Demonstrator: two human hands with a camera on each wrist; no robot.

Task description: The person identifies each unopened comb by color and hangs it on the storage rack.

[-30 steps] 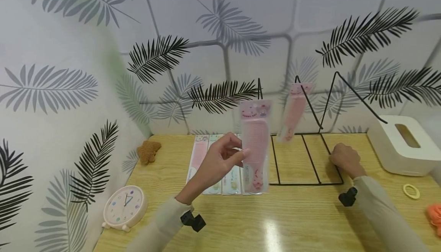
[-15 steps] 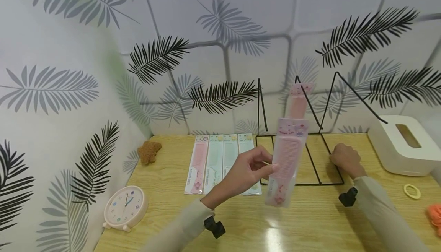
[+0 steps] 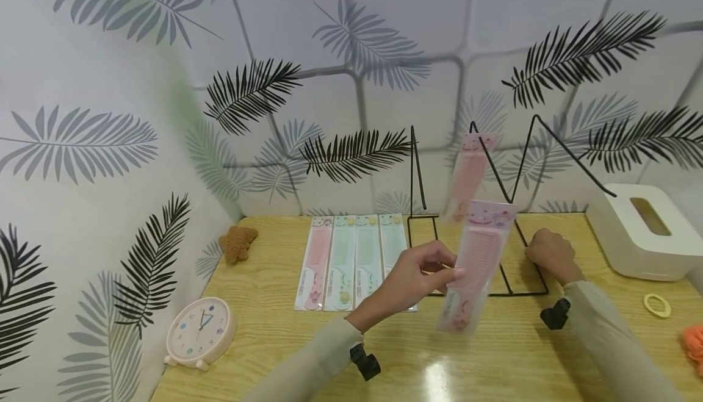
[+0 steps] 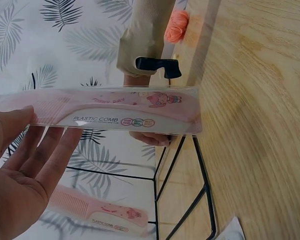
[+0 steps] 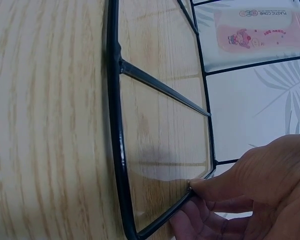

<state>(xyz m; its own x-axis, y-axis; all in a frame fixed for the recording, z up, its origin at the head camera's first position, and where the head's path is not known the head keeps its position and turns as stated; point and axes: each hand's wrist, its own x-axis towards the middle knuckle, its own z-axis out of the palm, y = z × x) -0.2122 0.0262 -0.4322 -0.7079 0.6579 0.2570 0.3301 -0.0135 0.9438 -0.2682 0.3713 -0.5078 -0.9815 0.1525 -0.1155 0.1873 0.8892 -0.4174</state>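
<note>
My left hand [image 3: 453, 269] pinches a packaged pink comb [image 3: 480, 255] by its edge and holds it tilted above the table, in front of a black wire rack [image 3: 522, 294]. In the left wrist view the comb [image 4: 120, 112] lies across my fingertips [image 4: 27, 117]. Another packaged pink comb [image 3: 469, 176] hangs from the rack's upper hook. My right hand [image 3: 549, 254] grips the rack's front right base corner, fingers curled on the wire [image 5: 117, 150]. Several packaged combs, pink [image 3: 315, 262] and green [image 3: 342, 262], lie side by side left of the rack.
A white tissue box [image 3: 639, 231] stands at the right, with a yellow hair ring [image 3: 656, 305] and an orange scrunchie [image 3: 694, 341] in front of it. A small clock [image 3: 200, 330] and a brown plush bear [image 3: 237, 240] sit at the table's [image 3: 439, 365] left.
My left hand has carried the pink comb rightward, from above the row of combs to in front of the rack, and tilted it. The right hand has stayed on the rack's corner.
</note>
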